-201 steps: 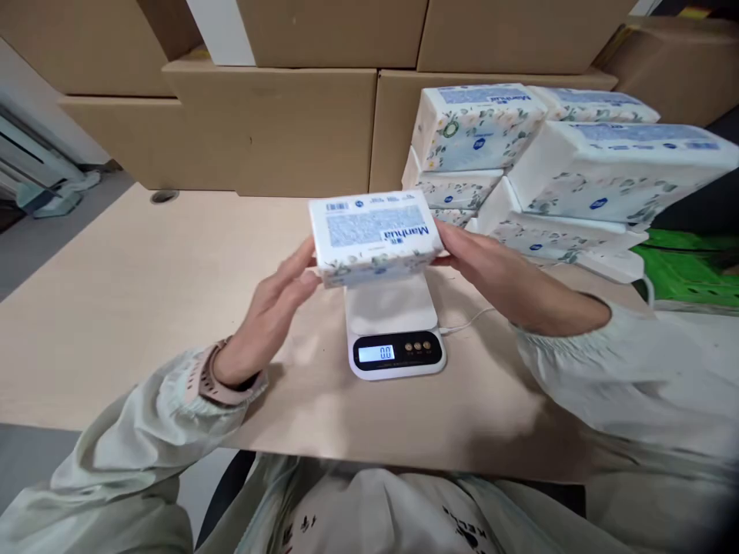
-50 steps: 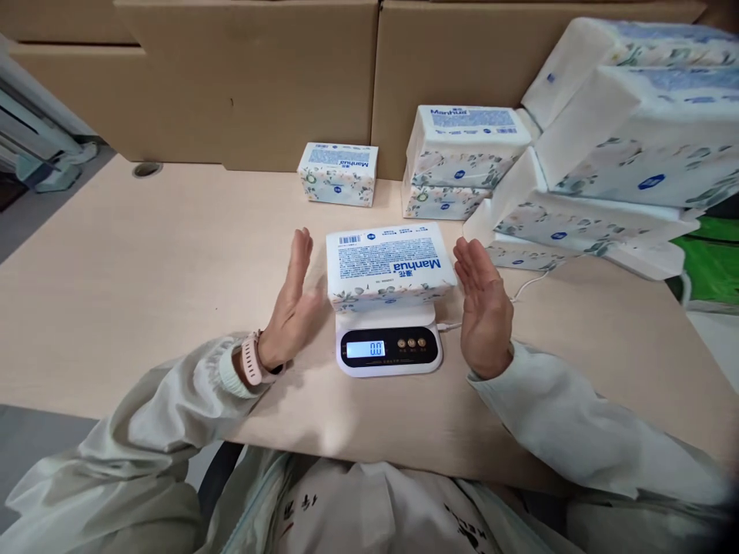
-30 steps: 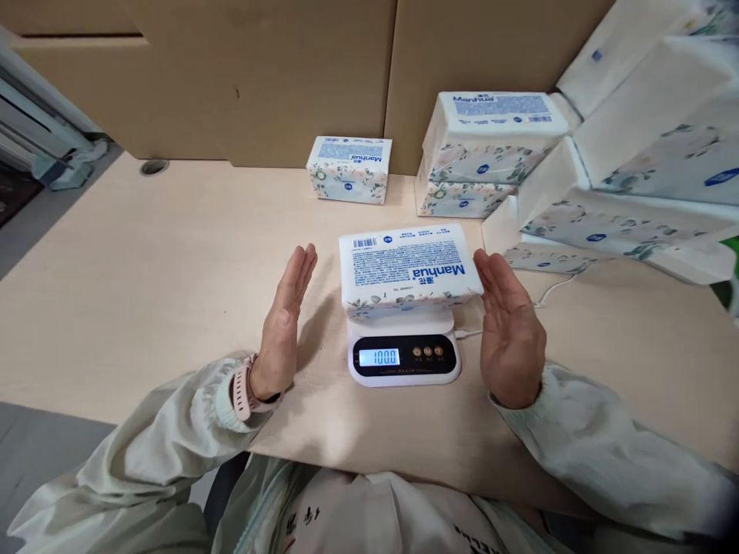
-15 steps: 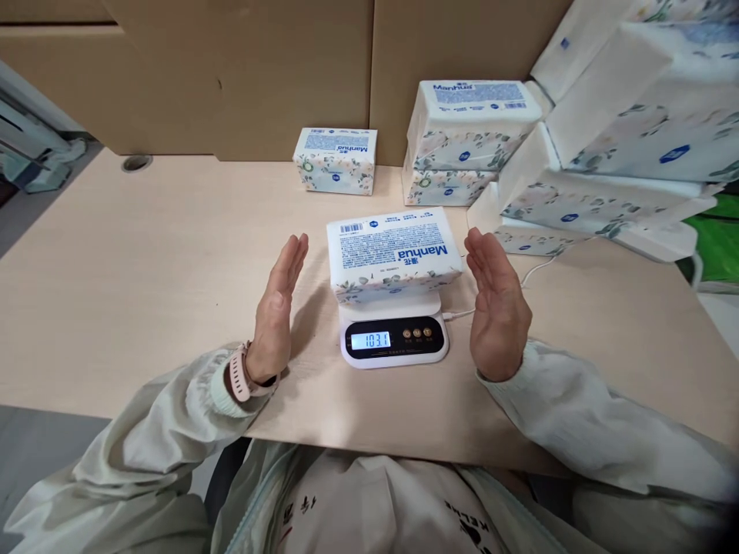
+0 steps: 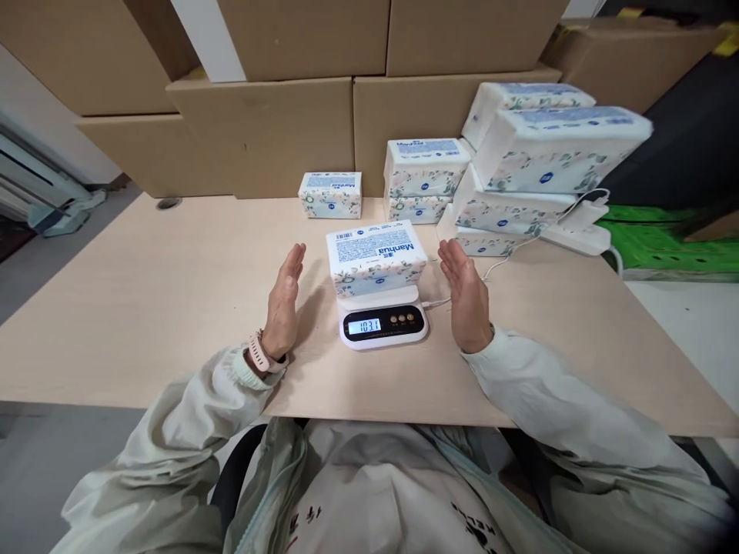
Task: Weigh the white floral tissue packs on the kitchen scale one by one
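Observation:
A white tissue pack with blue "Manhua" print and a floral edge rests on a white digital scale. The scale's lit display reads 103.1. To the left of the pack, my left hand stands on edge with its fingers stretched out, holding nothing; a pink watch band is on that wrist. On the other side, my right hand is also upright with straight fingers and nothing in it. Both palms face the pack without touching it.
A small tissue pack lies at the table's back. Two stacked packs and a larger pile stand at the back right. A white cable runs from the scale. Cardboard boxes line the rear; a green crate is beyond the right edge.
The camera view has tilted up and shows more of the boxes behind. Both hands stay open beside the pack, the right slightly nearer to it. The display reading is unchanged.

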The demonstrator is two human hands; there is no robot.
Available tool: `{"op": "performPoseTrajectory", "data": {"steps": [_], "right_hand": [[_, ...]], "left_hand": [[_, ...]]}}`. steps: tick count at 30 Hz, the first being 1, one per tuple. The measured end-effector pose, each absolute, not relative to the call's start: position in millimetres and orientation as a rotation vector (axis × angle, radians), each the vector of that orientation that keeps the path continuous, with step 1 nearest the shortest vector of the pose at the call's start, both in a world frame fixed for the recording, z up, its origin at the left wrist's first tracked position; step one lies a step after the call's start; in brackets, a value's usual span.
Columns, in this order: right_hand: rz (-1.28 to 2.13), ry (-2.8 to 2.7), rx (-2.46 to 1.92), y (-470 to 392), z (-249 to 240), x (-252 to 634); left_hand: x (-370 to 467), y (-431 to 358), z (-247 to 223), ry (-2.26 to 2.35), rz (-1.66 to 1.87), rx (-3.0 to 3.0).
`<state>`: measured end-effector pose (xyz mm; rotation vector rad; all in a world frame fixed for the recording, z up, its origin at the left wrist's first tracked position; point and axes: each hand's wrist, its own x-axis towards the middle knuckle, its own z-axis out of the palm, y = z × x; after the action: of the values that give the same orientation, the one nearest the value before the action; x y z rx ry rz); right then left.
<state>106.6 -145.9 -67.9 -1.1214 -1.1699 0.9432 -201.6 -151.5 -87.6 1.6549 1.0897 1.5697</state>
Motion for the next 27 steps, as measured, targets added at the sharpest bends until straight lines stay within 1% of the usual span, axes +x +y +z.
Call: {"op": "performPoseTrajectory", "data": {"steps": [7,19,27], "right_hand": [[0.956,-1.153,-1.102,-147.8,-64.7,109.8],[0.992,-1.155,-1.092,-147.3,-69.6,115.7],[1.036,-1.157,-1.146,-150.6,-67.3,118.5]], "left_hand": [[-199.7,-157.0,-84.1,1.119,1.532,1.66],[-192.2,-166.1,-70.0,1.114,1.591,1.559],[-190.3,-178.1,-67.7,1.113,1.478,1.532]]}}
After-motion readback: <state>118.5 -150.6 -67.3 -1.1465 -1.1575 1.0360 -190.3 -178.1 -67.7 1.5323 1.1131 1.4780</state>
